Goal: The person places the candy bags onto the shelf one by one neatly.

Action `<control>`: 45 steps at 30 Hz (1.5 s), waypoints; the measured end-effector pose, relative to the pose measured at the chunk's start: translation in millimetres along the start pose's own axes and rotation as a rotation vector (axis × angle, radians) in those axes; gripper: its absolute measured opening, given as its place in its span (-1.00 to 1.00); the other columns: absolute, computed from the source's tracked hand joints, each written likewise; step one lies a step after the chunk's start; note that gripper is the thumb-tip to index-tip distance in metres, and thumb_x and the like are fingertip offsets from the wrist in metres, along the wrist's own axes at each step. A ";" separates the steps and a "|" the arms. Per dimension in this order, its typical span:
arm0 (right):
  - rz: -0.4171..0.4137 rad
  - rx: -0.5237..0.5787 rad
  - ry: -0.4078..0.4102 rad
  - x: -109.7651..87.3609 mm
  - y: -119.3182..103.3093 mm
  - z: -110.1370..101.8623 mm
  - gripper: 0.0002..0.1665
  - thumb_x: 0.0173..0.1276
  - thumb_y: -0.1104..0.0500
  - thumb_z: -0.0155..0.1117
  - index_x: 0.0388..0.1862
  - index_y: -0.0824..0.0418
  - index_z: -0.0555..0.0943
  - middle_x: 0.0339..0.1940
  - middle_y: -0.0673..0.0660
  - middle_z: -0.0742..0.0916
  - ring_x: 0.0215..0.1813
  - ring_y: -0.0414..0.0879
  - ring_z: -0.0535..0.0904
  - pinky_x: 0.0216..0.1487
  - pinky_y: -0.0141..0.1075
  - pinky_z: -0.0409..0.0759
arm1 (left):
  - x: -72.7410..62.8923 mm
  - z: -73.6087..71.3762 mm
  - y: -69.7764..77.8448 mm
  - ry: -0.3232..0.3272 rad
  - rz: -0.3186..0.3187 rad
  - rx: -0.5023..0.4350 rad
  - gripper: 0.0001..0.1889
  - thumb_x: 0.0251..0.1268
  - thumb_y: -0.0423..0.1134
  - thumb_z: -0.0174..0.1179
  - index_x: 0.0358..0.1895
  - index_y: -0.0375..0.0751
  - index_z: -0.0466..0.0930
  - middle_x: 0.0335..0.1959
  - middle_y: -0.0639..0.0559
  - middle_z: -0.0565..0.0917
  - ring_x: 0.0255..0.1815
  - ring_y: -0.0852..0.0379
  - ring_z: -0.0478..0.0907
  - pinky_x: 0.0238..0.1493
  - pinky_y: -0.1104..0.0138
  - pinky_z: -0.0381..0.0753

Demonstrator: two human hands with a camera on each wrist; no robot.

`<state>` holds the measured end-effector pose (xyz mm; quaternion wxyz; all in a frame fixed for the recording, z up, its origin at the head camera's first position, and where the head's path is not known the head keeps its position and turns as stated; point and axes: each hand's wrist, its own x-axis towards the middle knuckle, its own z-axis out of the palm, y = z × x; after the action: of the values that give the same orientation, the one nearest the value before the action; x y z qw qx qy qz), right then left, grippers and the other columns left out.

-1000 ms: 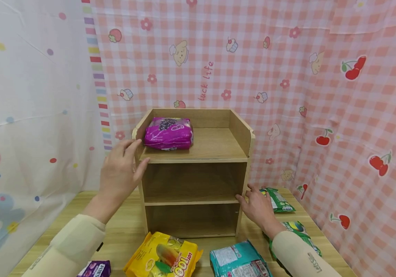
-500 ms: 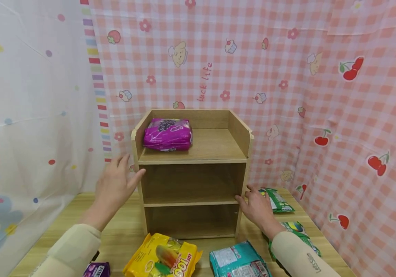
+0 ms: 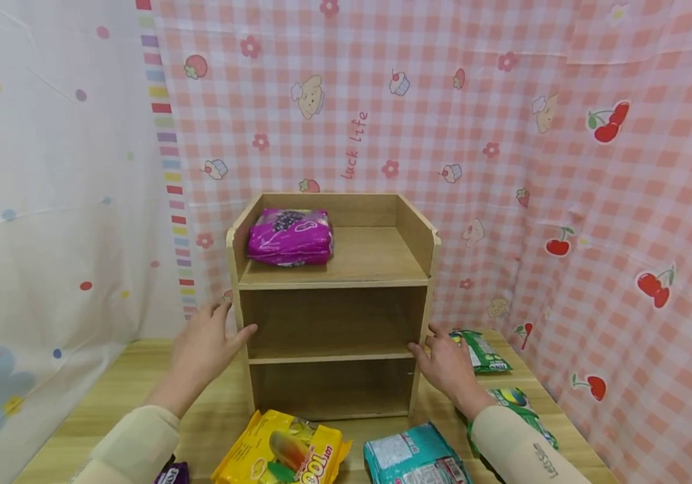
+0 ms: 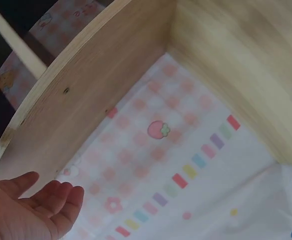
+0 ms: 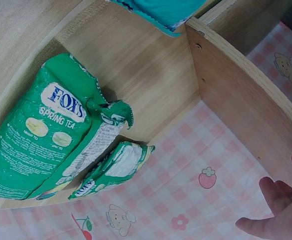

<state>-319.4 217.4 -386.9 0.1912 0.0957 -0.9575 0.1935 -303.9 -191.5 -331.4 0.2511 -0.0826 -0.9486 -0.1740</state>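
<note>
A small wooden shelf unit (image 3: pixel 334 284) with three levels stands on the wooden table. My left hand (image 3: pixel 201 353) is at its left side panel, fingers loosely extended outside and thumb in front of the front edge. In the left wrist view, a gap shows between the fingers (image 4: pixel 68 200) and the panel. My right hand (image 3: pixel 449 366) is at the right side panel, thumb by the front edge; in the right wrist view its fingers (image 5: pixel 273 195) stand loosely spread. A magenta snack bag (image 3: pixel 291 236) with a grape picture lies on the top level, at the left.
In front of the shelf lie a yellow bag (image 3: pixel 282 449) with a mango picture and a teal bag (image 3: pixel 415 457). Two green bags (image 5: pixel 46 135) lie to the right, one marked FOX'S. A dark purple pack (image 3: pixel 173 474) is partly cut off. Patterned cloth hangs behind.
My left hand has moved down along the left side panel, from the top level to beside the middle compartment. My right hand stays at the right panel. The view has shifted slightly.
</note>
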 end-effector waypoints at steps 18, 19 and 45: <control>-0.008 -0.001 0.015 2.0 -1.3 1.5 -0.49 0.50 -0.02 0.15 -0.01 0.45 0.66 0.37 0.39 0.48 0.27 0.33 0.48 0.32 0.44 0.04 | -16.1 30.5 -6.7 0.015 0.000 0.094 -0.32 0.28 0.09 0.31 0.16 -0.51 0.53 0.32 -0.49 0.36 0.14 -0.47 0.45 0.00 -0.28 0.47; -0.008 -0.002 0.012 1.7 -1.7 1.1 -0.48 0.50 -0.03 0.15 -0.01 0.45 0.66 0.37 0.39 0.48 0.27 0.33 0.48 0.32 0.44 0.04 | -16.8 31.7 -6.8 0.011 0.000 0.101 -0.33 0.28 0.09 0.30 0.15 -0.52 0.53 0.31 -0.49 0.37 0.14 -0.47 0.46 0.00 -0.27 0.48; 0.006 0.025 0.019 0.5 2.3 3.8 -0.44 0.51 -0.06 0.13 0.02 0.46 0.66 0.37 0.40 0.47 0.26 0.33 0.49 0.35 0.41 0.01 | -29.3 51.4 -5.1 0.103 0.008 0.015 -0.55 0.38 -0.09 0.24 -0.06 -0.55 0.63 0.20 -0.48 0.46 0.06 -0.45 0.51 -0.08 -0.28 0.51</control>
<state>-321.7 217.9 -390.8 0.1984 0.0935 -0.9535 0.2069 -302.9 -179.2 -389.4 0.3010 -0.0753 -0.9354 -0.1696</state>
